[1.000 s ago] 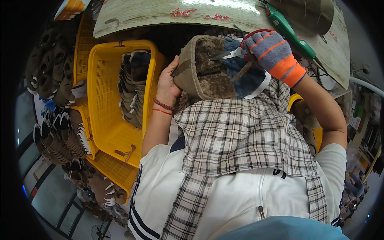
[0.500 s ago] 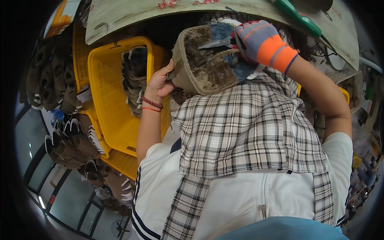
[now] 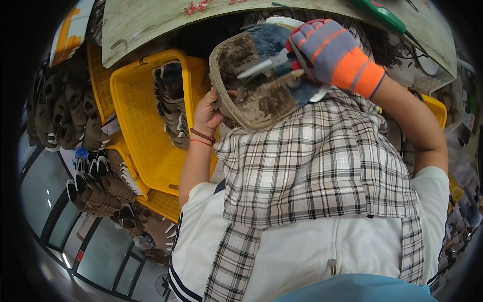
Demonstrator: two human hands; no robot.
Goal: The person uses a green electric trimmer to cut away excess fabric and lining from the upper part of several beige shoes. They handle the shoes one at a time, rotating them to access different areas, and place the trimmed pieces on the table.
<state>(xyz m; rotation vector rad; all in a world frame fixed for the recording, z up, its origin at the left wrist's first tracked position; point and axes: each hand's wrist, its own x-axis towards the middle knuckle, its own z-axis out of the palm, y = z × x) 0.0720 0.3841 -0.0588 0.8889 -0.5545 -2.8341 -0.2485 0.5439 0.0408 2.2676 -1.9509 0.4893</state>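
A brown boot upper (image 3: pixel 271 103) with a fleece lining, brown on one side and blue on the other, rests over my lap with its wide opening facing up. My bare left hand (image 3: pixel 207 110), a beaded bracelet at its wrist, grips the left rim, some of its fingers hidden inside and behind the edge. In an orange and grey knitted glove, my right hand (image 3: pixel 329 55) is closed round the red handles of a pair of scissors (image 3: pixel 261 66). The blades reach over the lining, slightly blurred; whether they touch it I cannot tell.
A yellow plastic basket (image 3: pixel 138 121) holding stacked brown shoe uppers (image 3: pixel 171 103) stands at my left. More uppers (image 3: pixel 65 108) hang at the far left. Beyond my hands is the worn worktable (image 3: pixel 151 30), with a green-handled tool (image 3: pixel 385 16) on it. A checked apron (image 3: pixel 312 166) covers my lap.
The boot upper and my left hand have shifted, the upper's left rim moving a little left. The scissor blades have swung lower and are now blurred. My right hand keeps its hold.
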